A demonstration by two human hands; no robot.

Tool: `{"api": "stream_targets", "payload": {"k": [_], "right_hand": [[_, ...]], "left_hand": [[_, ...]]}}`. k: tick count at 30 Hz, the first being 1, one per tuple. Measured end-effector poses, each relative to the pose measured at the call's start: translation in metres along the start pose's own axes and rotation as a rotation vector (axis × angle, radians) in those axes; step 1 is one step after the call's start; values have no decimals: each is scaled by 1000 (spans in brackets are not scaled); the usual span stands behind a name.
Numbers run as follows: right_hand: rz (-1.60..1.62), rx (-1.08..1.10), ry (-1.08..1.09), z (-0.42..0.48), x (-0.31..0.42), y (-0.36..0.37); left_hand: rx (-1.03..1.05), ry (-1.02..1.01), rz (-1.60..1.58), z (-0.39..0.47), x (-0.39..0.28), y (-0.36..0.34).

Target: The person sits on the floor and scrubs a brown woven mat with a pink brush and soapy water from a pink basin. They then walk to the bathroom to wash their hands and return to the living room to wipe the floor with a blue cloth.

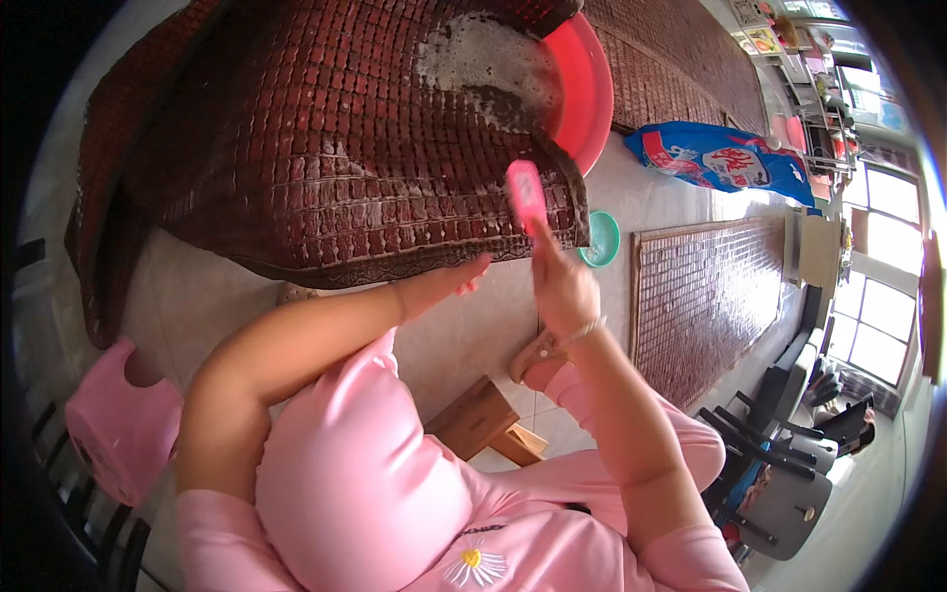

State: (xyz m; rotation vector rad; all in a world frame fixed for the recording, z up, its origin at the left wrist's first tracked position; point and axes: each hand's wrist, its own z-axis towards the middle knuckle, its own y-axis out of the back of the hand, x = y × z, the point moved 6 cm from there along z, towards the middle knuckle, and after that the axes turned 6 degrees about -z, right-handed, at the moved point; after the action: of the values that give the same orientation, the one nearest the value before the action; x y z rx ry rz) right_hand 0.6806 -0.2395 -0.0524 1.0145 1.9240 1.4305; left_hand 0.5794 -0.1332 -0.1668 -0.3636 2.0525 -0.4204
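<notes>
My right hand, with a bracelet at the wrist, grips a pink brush by its handle, over the edge of a wet dark red woven mat. My left hand is at the mat's near border, partly hidden behind its own forearm; I see nothing in it, and whether it touches the mat is unclear. Foamy brown water lies on the mat where it dips into a red plastic basin. A small green bowl with white matter in it stands beside the mat's corner.
A blue printed bag lies right of the basin. Another mat is spread on the tiled floor, with more mats at the top. A wooden stool is near my legs, a pink plastic stool at left, and black chairs at right.
</notes>
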Motion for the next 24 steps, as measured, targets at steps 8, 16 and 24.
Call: {"api": "stream_targets", "payload": {"k": [8,16,24], "right_hand": [[-166,6,-48,32,-7,-7],[24,74,106,-50,26,-9],[-83,-59,-8,23,-5,-7]], "left_hand": [[-52,-287,-279,23,-24,-29],[-61,-136,-277,17,-3,-19],[-95,-192,-336,17,-25,-26]]}}
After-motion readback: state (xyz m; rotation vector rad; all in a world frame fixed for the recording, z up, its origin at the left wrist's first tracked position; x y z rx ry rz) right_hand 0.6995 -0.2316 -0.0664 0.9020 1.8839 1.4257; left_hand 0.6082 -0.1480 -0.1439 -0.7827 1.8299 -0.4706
